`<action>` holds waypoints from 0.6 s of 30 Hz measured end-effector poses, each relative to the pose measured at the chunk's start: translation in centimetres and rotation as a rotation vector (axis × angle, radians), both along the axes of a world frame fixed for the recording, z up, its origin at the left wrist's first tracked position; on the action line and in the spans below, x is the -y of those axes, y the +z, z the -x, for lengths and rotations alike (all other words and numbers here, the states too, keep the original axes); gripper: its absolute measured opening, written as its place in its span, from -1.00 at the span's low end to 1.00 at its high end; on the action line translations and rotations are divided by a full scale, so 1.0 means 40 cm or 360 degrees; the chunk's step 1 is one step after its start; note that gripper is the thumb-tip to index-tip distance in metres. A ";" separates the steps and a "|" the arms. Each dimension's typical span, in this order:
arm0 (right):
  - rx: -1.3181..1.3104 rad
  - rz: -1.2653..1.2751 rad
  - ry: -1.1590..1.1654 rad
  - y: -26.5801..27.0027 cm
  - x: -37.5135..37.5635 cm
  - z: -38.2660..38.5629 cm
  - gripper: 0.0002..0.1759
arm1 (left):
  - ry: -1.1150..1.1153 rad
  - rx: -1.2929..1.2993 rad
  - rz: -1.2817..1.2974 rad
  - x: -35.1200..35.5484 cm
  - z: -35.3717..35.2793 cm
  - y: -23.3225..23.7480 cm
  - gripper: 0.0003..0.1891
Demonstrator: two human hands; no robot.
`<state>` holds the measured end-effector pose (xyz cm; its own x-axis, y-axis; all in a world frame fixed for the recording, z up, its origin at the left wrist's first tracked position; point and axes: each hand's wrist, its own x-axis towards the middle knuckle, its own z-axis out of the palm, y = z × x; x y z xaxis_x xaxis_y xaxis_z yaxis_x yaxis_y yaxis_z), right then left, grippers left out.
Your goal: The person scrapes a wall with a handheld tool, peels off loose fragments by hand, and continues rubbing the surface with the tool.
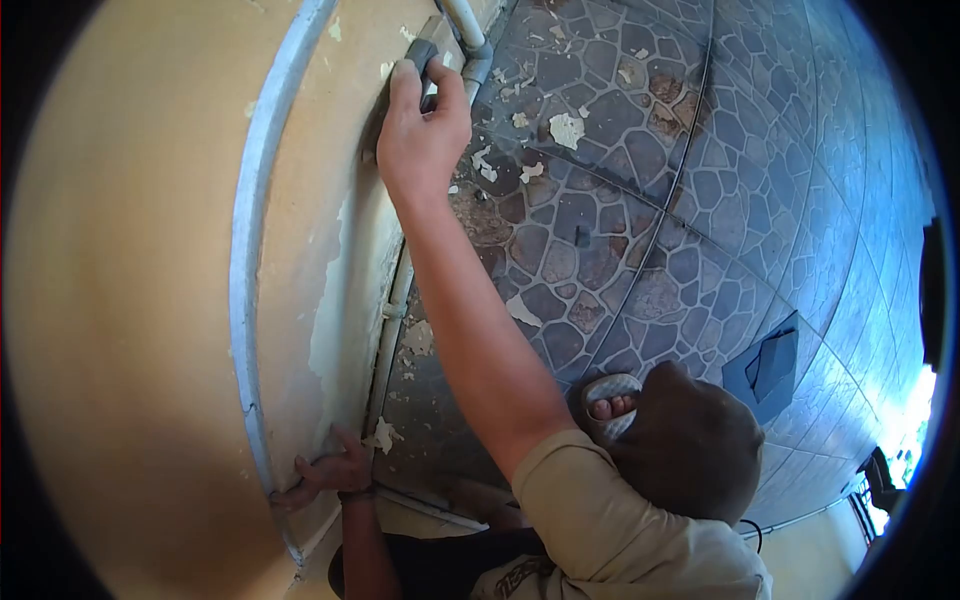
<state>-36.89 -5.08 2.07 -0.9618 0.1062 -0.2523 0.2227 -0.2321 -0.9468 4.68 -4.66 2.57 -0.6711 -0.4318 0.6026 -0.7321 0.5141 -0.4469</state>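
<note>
My right hand (428, 135) reaches far up along the wall, fingers and thumb closed around the grip of a dark hand sander (424, 52). The sander's flat base lies against the lower wall, partly hidden behind my hand. My left hand (335, 470) rests at the wall lower down, fingers apart, with nothing seen in it. Between the hands, the yellowish wall (310, 200) has a pale patch (330, 300) where paint has come off. A light-blue raised strip (245, 220) runs along the wall.
A thin pipe (393, 310) follows the wall's foot to a grey elbow joint (478, 68). Paint flakes (566, 130) litter the stone-pattern floor (740, 160). Dark grey sheets (768, 365) lie right of my bent knee (690, 440); my sandalled foot (612, 405) is beside it.
</note>
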 end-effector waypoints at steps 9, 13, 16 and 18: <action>-0.0209 -0.0096 0.0016 0.041 -0.003 -0.012 -0.53 | 0.0005 0.0014 -0.0057 -0.008 0.008 0.002 -0.15; -0.0621 -0.0102 0.0019 0.094 -0.014 -0.292 -0.57 | -0.0010 -0.0107 -0.0015 0.010 0.041 -0.016 -0.13; -0.0456 -0.0260 0.0032 0.088 -0.014 -0.241 -0.60 | 0.0010 -0.0025 -0.0097 -0.003 -0.001 -0.001 -0.11; -0.0251 -0.0195 -0.0043 0.058 0.003 -0.022 -0.60 | 0.0063 0.0021 -0.0147 -0.005 -0.014 -0.014 -0.09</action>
<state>-36.03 -5.21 4.39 -0.9847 0.1534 -0.0825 0.0649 -0.1167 -0.9910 5.24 -4.47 2.00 -0.6601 -0.5113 0.5503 -0.7469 0.5243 -0.4088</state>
